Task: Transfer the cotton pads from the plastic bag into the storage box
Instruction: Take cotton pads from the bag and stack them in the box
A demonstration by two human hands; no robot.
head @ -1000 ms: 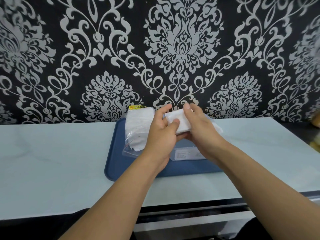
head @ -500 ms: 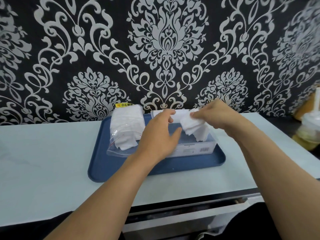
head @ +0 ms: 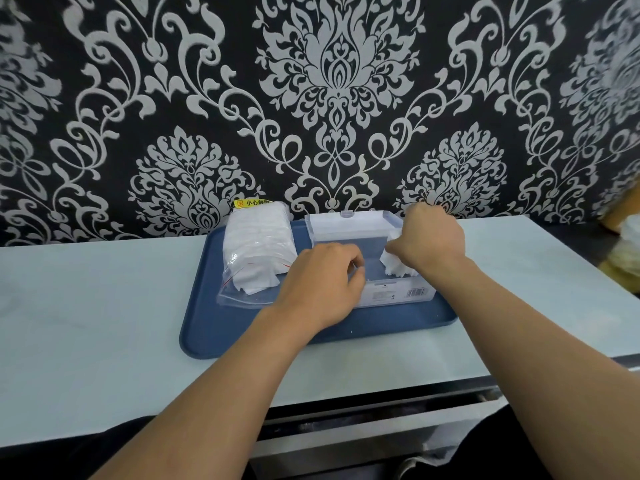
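The left hand (head: 320,285) covers the near left corner of the box (head: 398,294), and its fingertips curl out of sight. The right hand (head: 429,242) hides the top of the pads (head: 394,265) and the box's right end. The writing on the box label (head: 388,296) is too small to read. The bag (head: 258,252) has a yellow tag (head: 251,203), partly tucked behind it. Something orange (head: 623,216) at the right edge is cut off and blurry.

Right hand (head: 429,242) gripping cotton pads (head: 394,265) inside storage box (head: 349,226)
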